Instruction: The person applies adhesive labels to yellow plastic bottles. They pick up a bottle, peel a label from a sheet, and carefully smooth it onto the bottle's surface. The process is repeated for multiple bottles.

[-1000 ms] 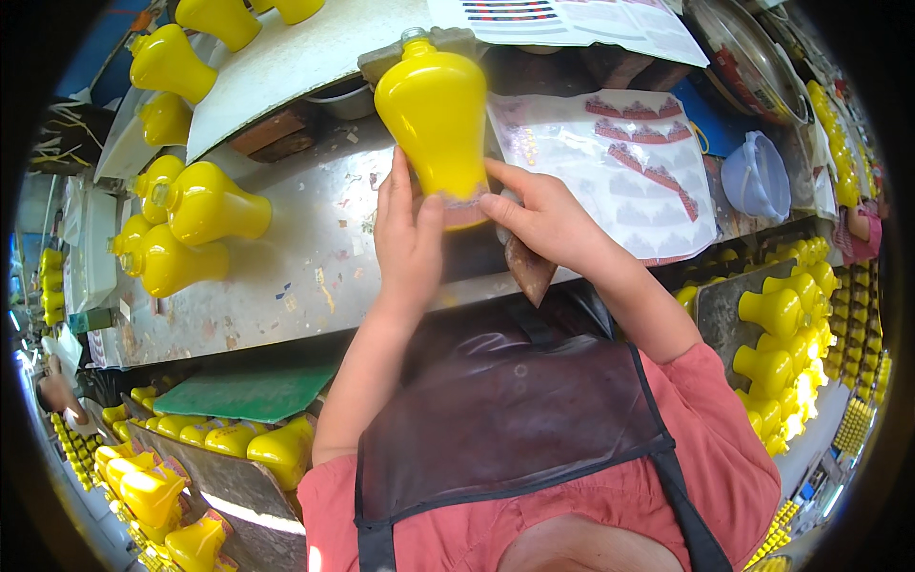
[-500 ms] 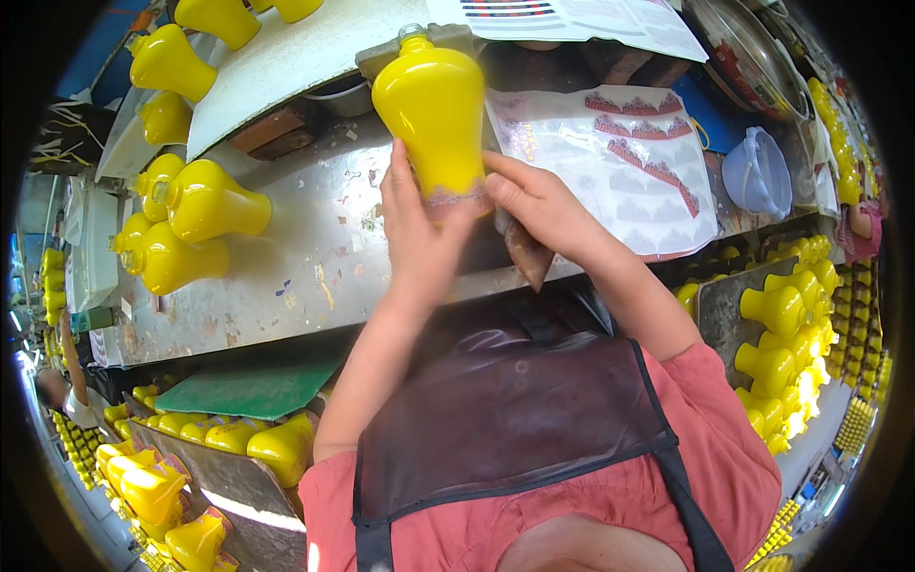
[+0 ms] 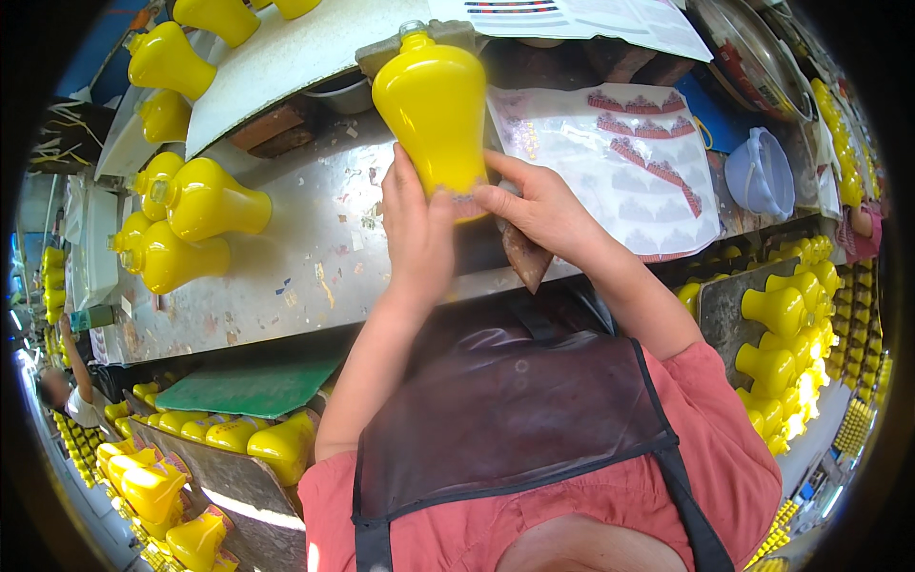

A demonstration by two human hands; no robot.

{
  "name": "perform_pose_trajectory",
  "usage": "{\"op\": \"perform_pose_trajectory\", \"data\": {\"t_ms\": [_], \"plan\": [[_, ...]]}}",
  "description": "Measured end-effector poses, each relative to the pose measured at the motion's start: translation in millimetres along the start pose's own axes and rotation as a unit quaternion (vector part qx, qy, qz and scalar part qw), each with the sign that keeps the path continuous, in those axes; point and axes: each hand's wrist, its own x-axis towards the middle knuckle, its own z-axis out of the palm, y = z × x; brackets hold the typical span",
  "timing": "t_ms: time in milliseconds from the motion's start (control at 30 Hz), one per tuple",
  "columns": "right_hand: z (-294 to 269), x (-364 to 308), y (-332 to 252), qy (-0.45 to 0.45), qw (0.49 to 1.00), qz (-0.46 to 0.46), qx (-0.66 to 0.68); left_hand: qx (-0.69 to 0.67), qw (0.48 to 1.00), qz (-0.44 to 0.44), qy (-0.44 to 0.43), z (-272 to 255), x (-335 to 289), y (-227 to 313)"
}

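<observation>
Left hand (image 3: 416, 229): fingers grasping the yellow bottle (image 3: 434, 105) near its 7 o'clock. Bottle: upper centre, neck toward 12 o'clock; probably rigid, slick, breakable, moderately heavy; hold at the narrow waist above the base. Right hand (image 3: 543, 205): fingers grasping it near 5 o'clock. Obscured: patterned base band (image 3: 464, 207), partly behind thumbs, blurred; brown pointed piece (image 3: 526, 259), partly beneath right hand.

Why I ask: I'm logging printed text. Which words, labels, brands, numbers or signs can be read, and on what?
None can be read with certainty.
White printed sheet at the top: print too small.
Red patch, upper right: too blurred.
Patterned sheet: no readable words.
Yellow bottle: no lettering visible.
</observation>
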Motion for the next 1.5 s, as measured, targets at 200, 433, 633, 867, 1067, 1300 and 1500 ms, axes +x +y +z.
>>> {"op": "perform_pose_trajectory", "data": {"t_ms": [200, 433, 633, 867, 1067, 1300, 1500], "plan": [[0, -2, -5, 0.005, 1.000, -0.001, -0.004, -0.004, 1.000, -0.010, -0.004, 0, 1, 4], [-1, -2, -4, 0.001, 1.000, 0.001, 0.005, 0.009, 1.000, -0.005, -0.003, 0, 1, 5], [1, -1, 1, 0.011, 0.999, -0.026, 0.014, 0.011, 1.000, -0.004, 0.001, 1, 0, 6], [0, -1, -3, 0.007, 1.000, -0.010, -0.005, 0.017, 1.000, 0.002, 0.008, 3, -1, 4], [-6, -5, -8, -0.013, 0.998, 0.023, 0.054, -0.130, 0.990, -0.046, 0.018, 1, -3, -5], [-3, -4, 2, -0.013, 0.998, 0.010, 0.063, -0.247, 0.965, -0.086, 0.002, -4, -12, 0], [0, -1, 10, 0.007, 0.998, -0.033, 0.045, -0.211, 0.973, -0.088, 0.020, -2, -8, 7]]}}
